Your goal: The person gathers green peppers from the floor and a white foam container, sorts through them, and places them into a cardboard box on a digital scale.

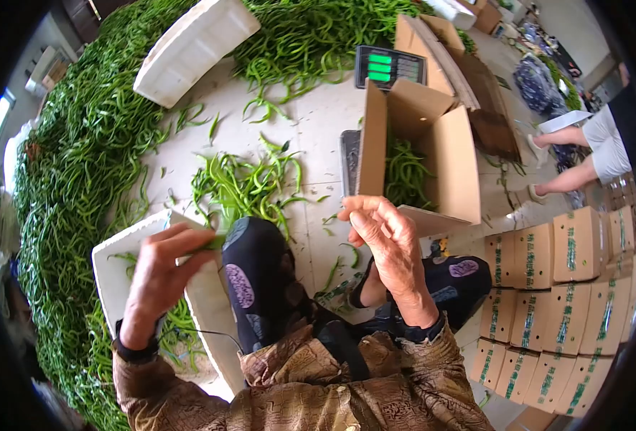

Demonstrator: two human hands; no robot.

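Note:
My left hand is above the rim of a white foam box, with fingers closed on a green chili pepper, partly hidden and blurred. My right hand is raised at the near side of an open cardboard box. Its fingers are loosely bent and apart, with nothing visible in them. Green chili peppers lie inside the cardboard box. A small heap of chili peppers rests on the floor beyond my knees. More peppers lie in the foam box.
A large pile of chili peppers curves along the left and back. Another white foam box stands tilted on it. The cardboard box sits by a scale with a lit green display. Stacked cartons and a person's legs are at right.

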